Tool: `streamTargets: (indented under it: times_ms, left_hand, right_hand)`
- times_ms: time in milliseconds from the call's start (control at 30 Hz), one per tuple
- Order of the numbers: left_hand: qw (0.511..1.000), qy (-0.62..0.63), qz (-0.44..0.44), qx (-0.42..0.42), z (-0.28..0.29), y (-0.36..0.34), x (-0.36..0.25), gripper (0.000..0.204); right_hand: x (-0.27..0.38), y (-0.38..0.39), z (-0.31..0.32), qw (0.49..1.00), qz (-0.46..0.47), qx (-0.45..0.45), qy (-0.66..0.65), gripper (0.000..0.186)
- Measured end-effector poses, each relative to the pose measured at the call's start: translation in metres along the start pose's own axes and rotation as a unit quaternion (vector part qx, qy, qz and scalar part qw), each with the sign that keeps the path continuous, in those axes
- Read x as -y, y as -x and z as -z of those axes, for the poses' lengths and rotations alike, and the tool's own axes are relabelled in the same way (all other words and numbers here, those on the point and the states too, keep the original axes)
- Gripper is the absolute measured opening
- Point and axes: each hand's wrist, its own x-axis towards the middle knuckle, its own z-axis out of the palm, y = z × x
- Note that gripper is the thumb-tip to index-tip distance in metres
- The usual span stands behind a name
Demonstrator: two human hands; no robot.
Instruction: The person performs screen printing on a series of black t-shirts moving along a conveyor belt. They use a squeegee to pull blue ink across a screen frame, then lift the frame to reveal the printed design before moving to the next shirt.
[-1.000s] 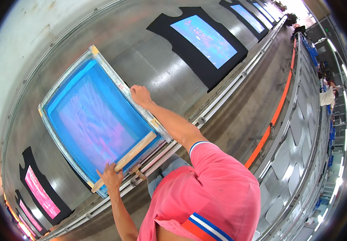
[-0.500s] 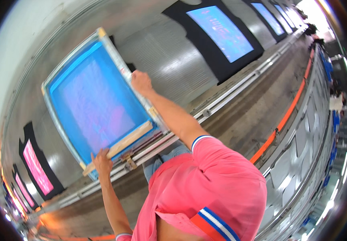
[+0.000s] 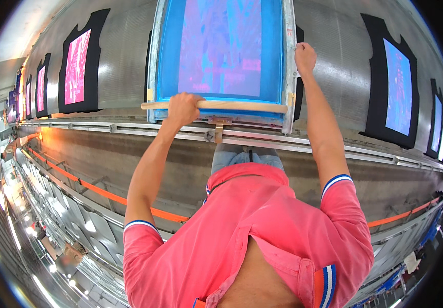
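Observation:
A screen-printing frame (image 3: 288, 31) with blue mesh and a pink-violet printed area lies in front of me on the long table. Across its near end rests a squeegee (image 3: 242, 107) with a pale wooden handle. My left hand (image 3: 184, 109) is closed over that handle, left of its middle. My right hand (image 3: 306, 57) is closed at the frame's right side rail; its fingertips are partly hidden. Edges of a black fabric piece (image 3: 300, 36) show from under the frame.
Black garment panels with pink prints (image 3: 77, 66) lie along the table to the left, and ones with blue prints (image 3: 398, 87) to the right. A metal rail (image 3: 334, 154) runs along the near edge, with a bracket (image 3: 220, 131). Behind me stretches an orange pipe (image 3: 103, 194).
The view has swung round, so the frame now sits straight ahead. My left hand has moved from the squeegee's left end inward and closed over the handle. My right hand stays at the frame's side.

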Motion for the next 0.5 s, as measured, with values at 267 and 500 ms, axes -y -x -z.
streamTargets:
  times_ms: [267,500]
  left_hand:
    - [0.980,-0.002,0.003,0.197,-0.007,-0.064,0.016,0.030]
    - [0.884,0.033,0.021,0.465,-0.002,-0.154,0.042,0.034]
  right_hand:
    - [-0.003,-0.006,-0.004,1.000,-0.013,0.003,0.014,0.030]
    - [0.007,0.000,0.001,0.969,0.149,-0.122,0.158,0.038]
